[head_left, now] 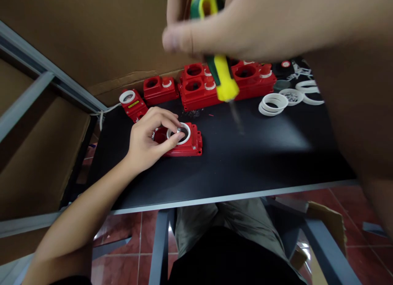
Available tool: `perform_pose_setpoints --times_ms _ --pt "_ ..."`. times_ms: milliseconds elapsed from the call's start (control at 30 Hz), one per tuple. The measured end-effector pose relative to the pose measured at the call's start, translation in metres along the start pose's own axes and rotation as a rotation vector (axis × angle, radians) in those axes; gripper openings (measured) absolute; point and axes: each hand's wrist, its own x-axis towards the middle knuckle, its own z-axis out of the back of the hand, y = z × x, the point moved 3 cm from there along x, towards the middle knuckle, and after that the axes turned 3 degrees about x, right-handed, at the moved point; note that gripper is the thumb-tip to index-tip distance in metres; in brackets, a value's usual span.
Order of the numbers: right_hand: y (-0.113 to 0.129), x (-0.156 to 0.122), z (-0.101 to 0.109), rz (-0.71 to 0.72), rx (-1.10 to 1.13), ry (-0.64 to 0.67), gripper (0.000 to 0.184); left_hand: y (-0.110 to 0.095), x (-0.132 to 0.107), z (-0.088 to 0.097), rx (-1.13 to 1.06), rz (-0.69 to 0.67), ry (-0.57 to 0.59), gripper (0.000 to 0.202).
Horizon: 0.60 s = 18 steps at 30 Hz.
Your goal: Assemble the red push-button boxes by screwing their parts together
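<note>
On my far left, a grey frame [27,98] stands beside a cardboard wall [107,31], and a white cable [110,109] runs along the back left of my black table [276,166]. Next to it I see a red box [134,111] with a yellow label and a white ring at its upper end. My left grip [145,137] lies across the work box [192,150], which sits flat on the table, left of its middle. Thumb and fingertips pinch a small metal piece [178,130] over the dark opening inside a white collar [189,133]; the grip hides the box's left part. Behind, 1 more box [161,92] stands against the wall, then a cluster of boxes [199,97] with round openings and knobs. My right grip [245,29] is raised in front of that cluster, closed around a green and yellow screwdriver [226,82]; its blurred shaft points down, to the right of the work box and apart from it. Farther right, 2 white rings [270,109] overlap, beside a round dish [291,97] of small metal parts and 2 more rings [311,100].
</note>
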Motion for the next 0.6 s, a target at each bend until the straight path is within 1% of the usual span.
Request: perform_pose_setpoints --times_ms 100,167,200,300,367,467,533,567,600 --pt "-0.003 0.0 -0.015 -0.029 0.022 0.012 0.035 0.005 0.0 0.0 0.015 -0.055 -0.08 0.047" --pt "-0.009 0.002 -0.025 -0.063 0.0 0.049 0.033 0.006 0.0 0.0 0.026 -0.07 -0.101 0.044" --pt "-0.012 0.004 -0.031 -0.082 -0.048 0.1 0.032 0.006 -0.001 0.0 0.031 -0.076 -0.102 0.042" --pt "-0.016 0.013 -0.048 -0.141 -0.283 0.304 0.037 0.005 -0.002 0.001 0.031 -0.093 -0.094 0.037" --pt "-0.015 0.018 -0.054 -0.168 -0.389 0.374 0.037 0.005 -0.002 0.002 0.033 -0.099 -0.082 0.035" --pt "-0.013 0.02 -0.05 -0.176 -0.406 0.372 0.04 0.008 0.0 0.005 0.052 -0.083 -0.028 0.042" --pt "-0.016 0.013 -0.038 -0.186 -0.371 0.337 0.041 0.011 0.003 0.006 0.07 -0.049 0.067 0.053" --pt "-0.019 0.007 -0.029 -0.208 -0.344 0.298 0.038 0.013 0.004 0.006 0.07 -0.028 0.13 0.059" --pt "-0.024 0.0 -0.02 -0.263 -0.335 0.264 0.035 0.015 0.005 0.006 0.064 -0.006 0.198 0.063"
